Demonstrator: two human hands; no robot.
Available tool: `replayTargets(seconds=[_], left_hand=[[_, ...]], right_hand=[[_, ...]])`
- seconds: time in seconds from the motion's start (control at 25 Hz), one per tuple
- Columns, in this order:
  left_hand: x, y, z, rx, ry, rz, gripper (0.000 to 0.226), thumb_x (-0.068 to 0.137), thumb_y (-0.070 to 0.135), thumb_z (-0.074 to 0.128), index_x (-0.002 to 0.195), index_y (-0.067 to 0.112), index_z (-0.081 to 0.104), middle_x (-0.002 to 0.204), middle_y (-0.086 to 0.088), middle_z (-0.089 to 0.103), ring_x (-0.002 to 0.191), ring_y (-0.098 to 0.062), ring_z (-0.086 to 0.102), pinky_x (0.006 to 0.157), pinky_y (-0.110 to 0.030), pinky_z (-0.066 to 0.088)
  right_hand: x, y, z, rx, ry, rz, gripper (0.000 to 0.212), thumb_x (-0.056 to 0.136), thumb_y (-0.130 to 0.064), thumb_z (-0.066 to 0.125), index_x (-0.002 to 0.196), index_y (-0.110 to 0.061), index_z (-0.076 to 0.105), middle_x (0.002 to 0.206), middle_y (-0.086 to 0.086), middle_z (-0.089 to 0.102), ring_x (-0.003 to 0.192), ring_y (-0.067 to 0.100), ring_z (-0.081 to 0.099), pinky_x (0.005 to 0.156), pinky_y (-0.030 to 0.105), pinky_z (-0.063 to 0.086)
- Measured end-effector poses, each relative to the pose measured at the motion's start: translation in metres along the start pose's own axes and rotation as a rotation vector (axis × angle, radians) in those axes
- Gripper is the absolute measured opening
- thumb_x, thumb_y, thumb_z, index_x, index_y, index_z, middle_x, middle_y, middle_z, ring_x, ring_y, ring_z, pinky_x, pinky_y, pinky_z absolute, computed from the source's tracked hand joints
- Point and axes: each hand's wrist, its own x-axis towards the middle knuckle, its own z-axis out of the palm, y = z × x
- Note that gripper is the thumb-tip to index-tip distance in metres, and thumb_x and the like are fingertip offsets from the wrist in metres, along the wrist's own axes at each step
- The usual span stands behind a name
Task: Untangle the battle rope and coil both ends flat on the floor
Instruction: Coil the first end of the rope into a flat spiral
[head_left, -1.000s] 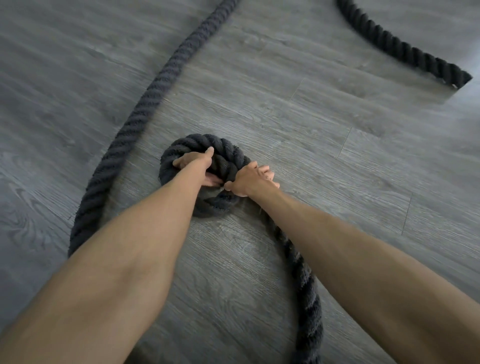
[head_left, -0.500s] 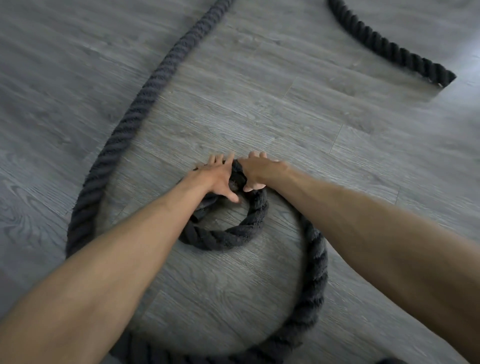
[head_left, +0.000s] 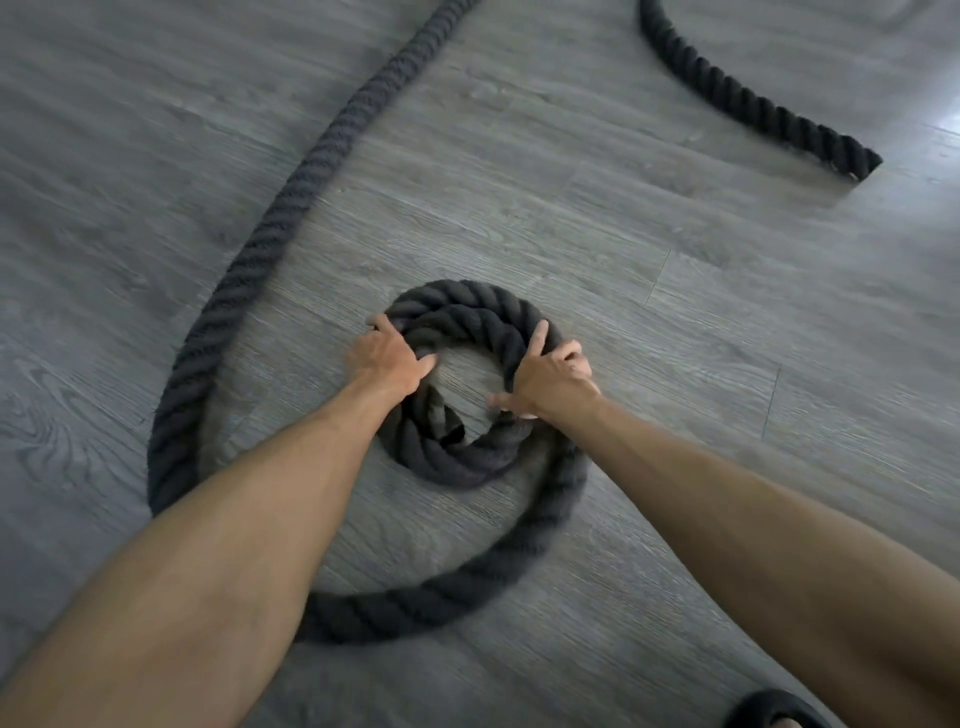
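Gripping coil (head_left: 467, 301): left hand (head_left: 387, 359), right hand (head_left: 553, 378); rope (head_left: 311, 171) leaves frame.

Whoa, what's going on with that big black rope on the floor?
A person is winding a thick black battle rope into a flat coil on the grey wood-look floor. The left hand grips the coil's left side and the right hand grips its right side. About two tight turns are formed, with a wider loop lying loose around them. The rope's other end lies uncoiled at the far right.
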Motion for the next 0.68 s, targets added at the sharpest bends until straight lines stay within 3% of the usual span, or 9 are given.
replayTargets(seconds=[0.16,0.28,0.4,0.52,0.68], left_hand=[[0.001,-0.011,0.001,-0.005,-0.093,-0.103,0.105,0.083,0.072,0.055,0.145,-0.005,0.021,0.144,-0.015,0.043,0.13,-0.029,0.048,0.098,-0.036,0.044],[0.004,-0.004,0.0,0.033,-0.107,-0.121,0.117,0.077,0.072,0.062,0.151,0.001,0.004,0.147,-0.019,0.038,0.13,-0.037,0.044,0.096,-0.049,0.047],[0.009,0.003,-0.001,0.29,0.097,0.203,0.123,0.076,0.061,0.072,0.154,0.01,-0.008,0.152,-0.027,0.021,0.136,-0.044,0.031,0.102,-0.059,0.04],[0.016,0.007,-0.002,0.285,0.097,0.399,0.124,0.074,0.061,0.074,0.156,0.016,-0.008,0.159,-0.026,0.008,0.147,-0.044,0.012,0.112,-0.064,0.025],[0.006,0.016,0.014,0.223,0.104,0.496,0.101,0.079,0.067,0.064,0.153,0.02,0.013,0.148,-0.023,0.033,0.131,-0.041,0.039,0.102,-0.055,0.04]], right_hand=[[0.007,-0.007,-0.003,0.129,0.014,0.043,0.128,0.084,-0.054,0.074,0.155,0.001,-0.018,0.153,0.035,0.02,0.14,0.048,0.028,0.105,0.057,0.04],[0.011,-0.012,-0.006,0.076,0.046,-0.012,0.116,0.087,-0.033,0.075,0.156,0.004,-0.01,0.15,0.034,0.023,0.135,0.048,0.031,0.102,0.055,0.042],[0.012,-0.007,-0.01,0.019,0.016,-0.095,0.11,0.087,-0.018,0.074,0.158,-0.005,-0.01,0.153,0.029,0.019,0.138,0.047,0.028,0.103,0.059,0.042],[0.015,0.008,-0.015,-0.077,0.052,-0.249,0.107,0.088,-0.017,0.074,0.16,-0.013,-0.005,0.155,0.023,0.022,0.14,0.042,0.029,0.103,0.058,0.041],[0.015,0.024,-0.015,-0.146,0.098,-0.447,0.101,0.093,-0.028,0.069,0.161,-0.015,-0.003,0.16,0.018,0.019,0.144,0.041,0.026,0.11,0.06,0.035]])
